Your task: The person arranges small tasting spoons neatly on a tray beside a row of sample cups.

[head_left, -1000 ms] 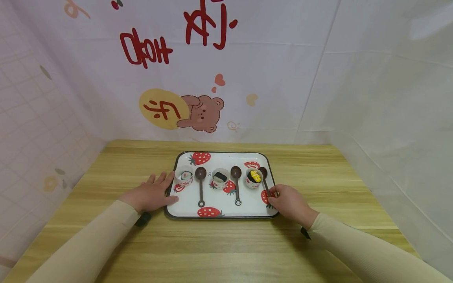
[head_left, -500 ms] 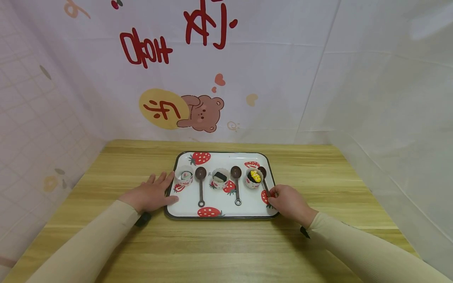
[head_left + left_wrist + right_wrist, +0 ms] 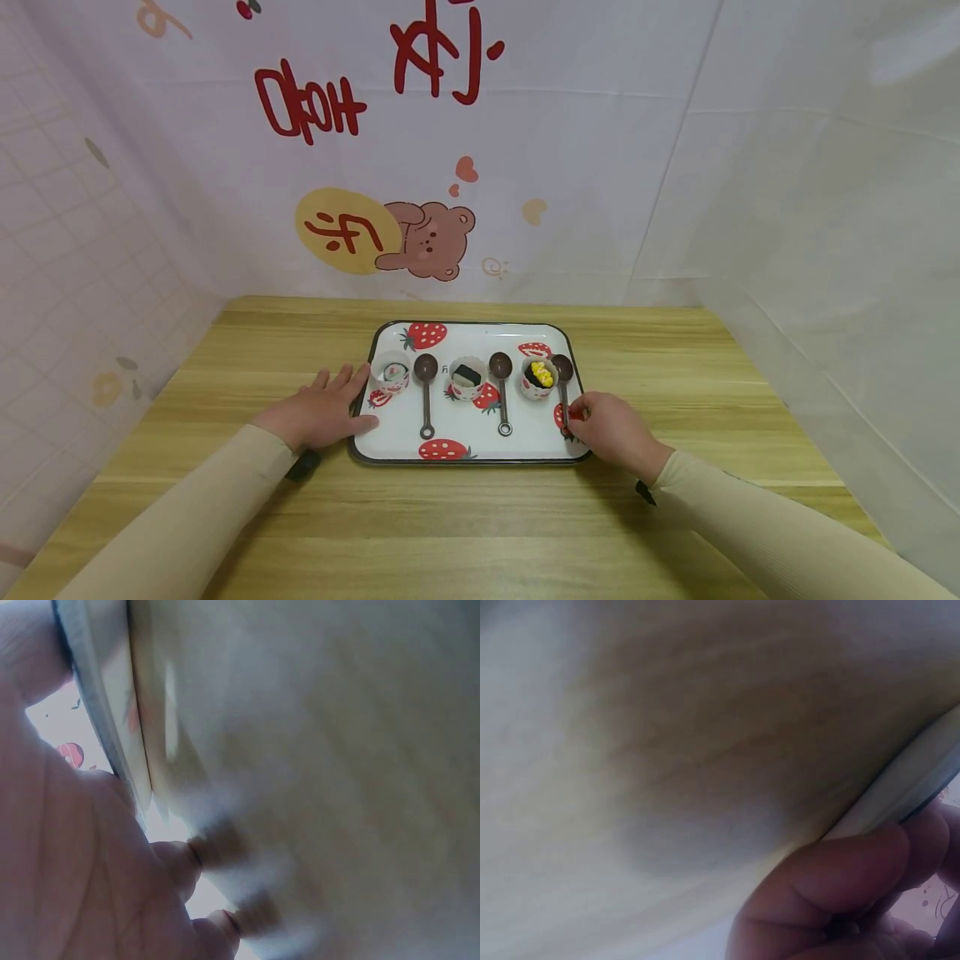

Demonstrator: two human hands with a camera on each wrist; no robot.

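Observation:
A white tray (image 3: pixel 465 450) with strawberry prints and a dark rim lies on the wooden table. My left hand (image 3: pixel 322 414) rests on its left edge, fingers extended and thumb over the rim. At the right edge my right hand (image 3: pixel 611 427) pinches the handle of a brown spoon (image 3: pixel 562 367), whose lower end the fingers hide. Two more brown spoons, the left one (image 3: pixel 425 368) and the middle one (image 3: pixel 500 367), lie lengthwise on the tray. Beside the spoons stand three paper cups with sushi pieces: a left cup (image 3: pixel 391 375), a middle cup (image 3: pixel 467 380) and a right cup (image 3: pixel 537 377).
The wooden table (image 3: pixel 450 525) stretches around the tray on every side. Behind it hangs a white cloth (image 3: pixel 585 150) printed with a bear and red characters, and more cloth closes off both sides.
The right spoon's bowl has swung a little to the right, so its handle now stands straighter beside the right cup. My left hand and the tray stay in place.

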